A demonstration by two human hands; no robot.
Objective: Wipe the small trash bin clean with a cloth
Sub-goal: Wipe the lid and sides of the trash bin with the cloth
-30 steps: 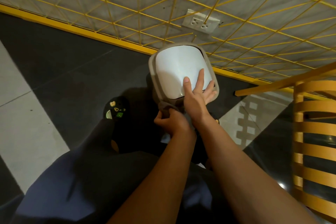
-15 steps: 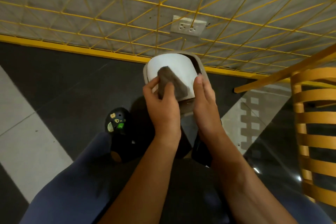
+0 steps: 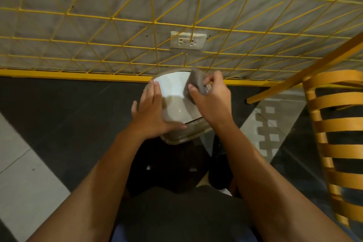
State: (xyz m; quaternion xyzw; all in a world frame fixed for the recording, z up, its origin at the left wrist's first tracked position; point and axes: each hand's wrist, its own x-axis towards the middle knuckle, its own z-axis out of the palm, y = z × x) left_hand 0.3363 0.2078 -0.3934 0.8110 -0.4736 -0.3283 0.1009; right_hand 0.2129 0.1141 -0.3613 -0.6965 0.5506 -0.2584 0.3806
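Trash bin (image 3: 176,102): in the middle, near the far wall (image 3: 78,25), between both hands.
Left hand (image 3: 151,113): flat on the bin's left side, fingers straight, close together.
Right hand (image 3: 211,102): fingers curled, pinching the grey cloth (image 3: 197,81) at the bin's far right edge.
Chair (image 3: 334,143): right.

1. Just beyond the right hand (image 3: 211,102), which grips the cloth (image 3: 197,80), the wall (image 3: 78,15) and its yellow wire grid (image 3: 155,23) block the way.
2. To that hand's right, near, stands a slatted chair (image 3: 334,153).
3. Left of the left hand (image 3: 151,113) lies open dark floor (image 3: 68,114).
4. The trash bin (image 3: 174,102) fills the gap between the hands.
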